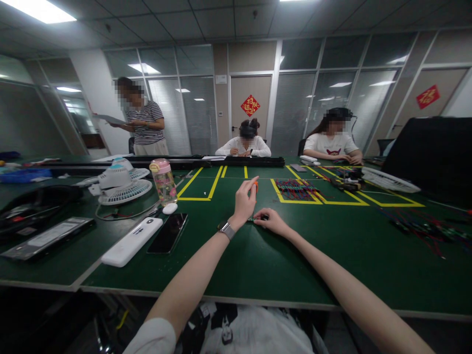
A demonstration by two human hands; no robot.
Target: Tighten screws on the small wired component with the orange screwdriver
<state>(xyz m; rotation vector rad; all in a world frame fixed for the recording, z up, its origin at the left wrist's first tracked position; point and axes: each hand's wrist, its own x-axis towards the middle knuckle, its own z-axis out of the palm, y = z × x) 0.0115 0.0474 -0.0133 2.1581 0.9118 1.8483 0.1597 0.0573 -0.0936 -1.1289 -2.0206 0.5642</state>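
Observation:
My left hand (244, 200) is closed around an upright tool with an orange handle (255, 185), its tip down on a small dark part (260, 217) on the green table (280, 255). A watch sits on that wrist. My right hand (272, 221) lies low on the table, fingers pinched on the small dark part, holding it in place just right of the tool tip. The part is too small to make out further.
A black phone (168, 232), a white power bank (132, 241) and a pink-lidded bottle (163, 181) lie to the left, with a white fan (120, 183) behind. Yellow tape boxes and a bundle of coloured wires (296, 189) lie ahead. Two people sit opposite; one stands at left.

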